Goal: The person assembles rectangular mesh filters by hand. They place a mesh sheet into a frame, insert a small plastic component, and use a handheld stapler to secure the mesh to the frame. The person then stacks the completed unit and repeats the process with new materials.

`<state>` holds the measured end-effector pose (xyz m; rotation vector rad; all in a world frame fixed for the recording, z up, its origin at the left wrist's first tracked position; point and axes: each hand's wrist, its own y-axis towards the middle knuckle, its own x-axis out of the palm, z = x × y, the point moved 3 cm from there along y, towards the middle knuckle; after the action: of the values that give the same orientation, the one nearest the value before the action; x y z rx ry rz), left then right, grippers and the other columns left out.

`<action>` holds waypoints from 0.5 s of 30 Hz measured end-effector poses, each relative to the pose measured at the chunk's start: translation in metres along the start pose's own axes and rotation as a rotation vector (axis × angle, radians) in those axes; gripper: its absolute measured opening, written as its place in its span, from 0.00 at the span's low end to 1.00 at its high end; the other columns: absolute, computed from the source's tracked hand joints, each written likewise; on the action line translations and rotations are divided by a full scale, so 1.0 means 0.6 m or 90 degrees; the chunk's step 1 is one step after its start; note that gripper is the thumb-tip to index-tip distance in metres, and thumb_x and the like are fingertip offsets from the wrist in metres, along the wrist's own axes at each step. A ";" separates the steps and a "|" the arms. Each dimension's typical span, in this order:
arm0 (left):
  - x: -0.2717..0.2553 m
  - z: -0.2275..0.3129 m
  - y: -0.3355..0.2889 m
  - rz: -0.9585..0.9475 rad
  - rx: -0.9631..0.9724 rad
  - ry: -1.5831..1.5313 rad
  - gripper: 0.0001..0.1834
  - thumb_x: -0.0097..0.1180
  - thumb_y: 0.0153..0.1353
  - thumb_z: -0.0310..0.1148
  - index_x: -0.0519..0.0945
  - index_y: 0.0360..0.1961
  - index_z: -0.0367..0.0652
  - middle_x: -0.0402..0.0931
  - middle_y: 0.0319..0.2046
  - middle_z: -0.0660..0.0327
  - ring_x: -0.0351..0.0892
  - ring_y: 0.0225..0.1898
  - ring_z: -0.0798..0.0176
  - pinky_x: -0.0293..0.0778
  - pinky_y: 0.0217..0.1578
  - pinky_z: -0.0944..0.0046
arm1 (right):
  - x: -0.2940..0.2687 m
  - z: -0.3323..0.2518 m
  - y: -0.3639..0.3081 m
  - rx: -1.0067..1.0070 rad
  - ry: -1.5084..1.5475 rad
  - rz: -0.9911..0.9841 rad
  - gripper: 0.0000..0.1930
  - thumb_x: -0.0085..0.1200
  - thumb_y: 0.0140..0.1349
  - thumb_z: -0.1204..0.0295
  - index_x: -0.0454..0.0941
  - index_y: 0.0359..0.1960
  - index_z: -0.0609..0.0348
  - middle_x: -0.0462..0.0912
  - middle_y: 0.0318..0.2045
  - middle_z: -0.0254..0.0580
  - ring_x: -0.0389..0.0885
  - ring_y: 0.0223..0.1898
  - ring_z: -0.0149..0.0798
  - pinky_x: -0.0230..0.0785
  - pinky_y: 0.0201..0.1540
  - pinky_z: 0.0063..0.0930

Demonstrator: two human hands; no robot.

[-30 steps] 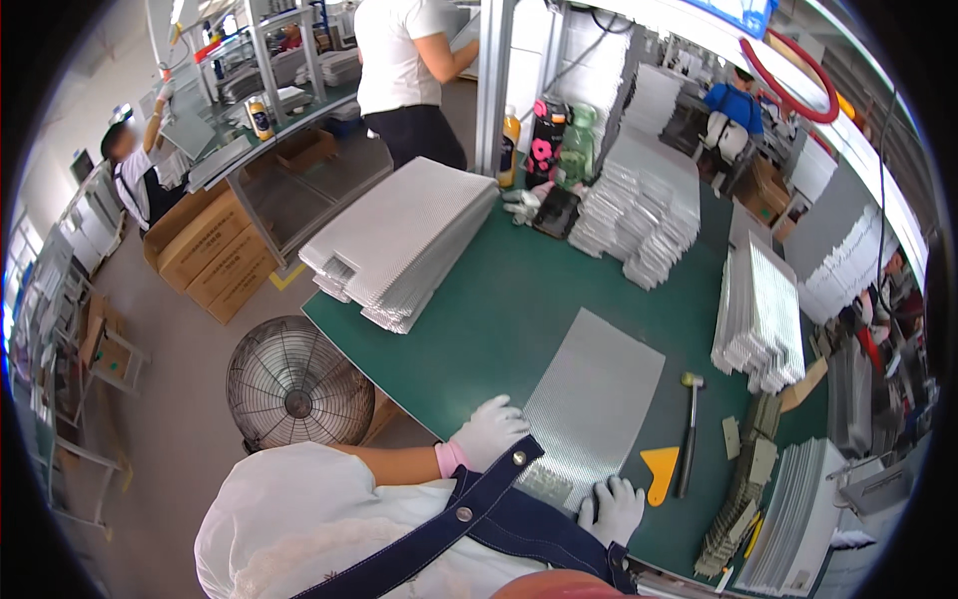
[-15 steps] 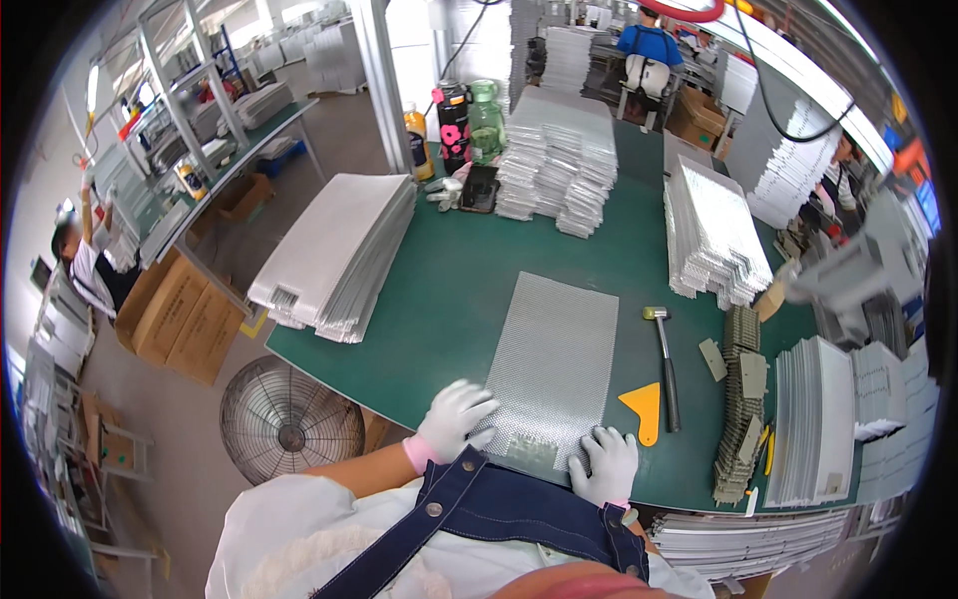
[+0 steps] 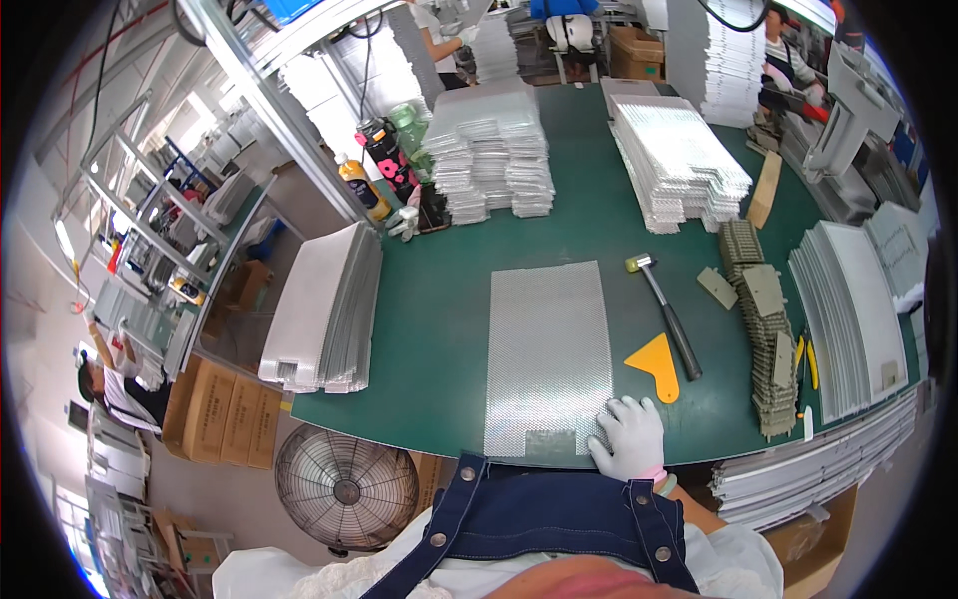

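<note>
A silvery sheet with a fine dotted texture (image 3: 547, 349) lies flat on the green table in front of me, with a rectangular notch at its near edge. My right hand (image 3: 631, 439), in a white glove, rests at the sheet's near right corner. Its fingers are slightly bent and apart, the tips touching the edge, gripping nothing. My left hand is out of view. Just right of the sheet lie a yellow triangular scraper (image 3: 656, 367) and a hammer (image 3: 667, 317) with a black handle and a pale yellowish head.
White panels are stacked on the left (image 3: 321, 309). Two piles of silvery sheets (image 3: 489, 150) (image 3: 679, 165) stand farther back. Olive-coloured plates (image 3: 763, 329), pliers (image 3: 811, 361) and upright white panels (image 3: 853, 314) line the right side. A floor fan (image 3: 346, 489) stands by the table's near left edge.
My left hand has left the sheet and gone out of view. The right hand stays by the sheet's near right corner. The whole view has shifted and turned.
</note>
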<state>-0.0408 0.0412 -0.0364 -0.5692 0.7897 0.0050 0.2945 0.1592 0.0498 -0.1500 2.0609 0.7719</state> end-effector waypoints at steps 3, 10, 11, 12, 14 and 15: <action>0.034 0.021 0.074 0.010 0.030 -0.002 0.12 0.55 0.62 0.38 0.82 0.38 0.39 0.80 0.34 0.47 0.80 0.35 0.45 0.75 0.37 0.49 | -0.014 0.004 0.005 0.020 0.010 -0.009 0.18 0.64 0.48 0.63 0.81 0.39 0.59 0.80 0.46 0.51 0.75 0.52 0.54 0.61 0.59 0.55; 0.053 0.025 0.094 0.021 0.020 0.006 0.13 0.54 0.62 0.39 0.82 0.37 0.39 0.80 0.33 0.48 0.80 0.34 0.46 0.75 0.38 0.49 | -0.014 0.005 0.006 0.003 0.014 -0.001 0.17 0.63 0.49 0.62 0.81 0.38 0.59 0.80 0.46 0.51 0.75 0.52 0.54 0.60 0.60 0.54; 0.054 0.026 0.094 0.019 0.017 0.005 0.13 0.54 0.63 0.39 0.82 0.37 0.39 0.80 0.33 0.48 0.80 0.34 0.46 0.75 0.38 0.49 | -0.015 0.005 0.005 0.004 0.010 -0.006 0.17 0.63 0.49 0.62 0.81 0.38 0.58 0.80 0.46 0.51 0.75 0.52 0.54 0.60 0.60 0.55; 0.056 0.024 0.094 0.021 0.013 0.006 0.13 0.54 0.63 0.39 0.82 0.37 0.39 0.80 0.33 0.48 0.80 0.34 0.46 0.75 0.38 0.49 | -0.014 0.006 0.005 0.003 0.008 -0.005 0.17 0.63 0.49 0.62 0.81 0.38 0.58 0.80 0.46 0.51 0.75 0.52 0.54 0.60 0.60 0.55; 0.053 0.025 0.095 0.017 0.012 0.010 0.14 0.54 0.63 0.39 0.82 0.36 0.39 0.80 0.33 0.48 0.80 0.34 0.46 0.75 0.38 0.49 | -0.009 0.008 0.002 0.006 0.005 -0.004 0.17 0.63 0.49 0.62 0.81 0.38 0.58 0.80 0.46 0.51 0.75 0.52 0.54 0.60 0.60 0.55; 0.052 0.028 0.097 0.013 0.013 0.015 0.14 0.54 0.63 0.40 0.82 0.36 0.40 0.80 0.33 0.48 0.80 0.34 0.46 0.75 0.38 0.49 | -0.011 0.009 0.002 0.011 0.005 0.006 0.17 0.63 0.49 0.62 0.81 0.37 0.57 0.80 0.46 0.51 0.75 0.52 0.54 0.60 0.60 0.56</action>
<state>-0.0194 0.0924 -0.0755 -0.5419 0.8184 0.0091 0.3016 0.1623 0.0533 -0.1350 2.0758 0.7605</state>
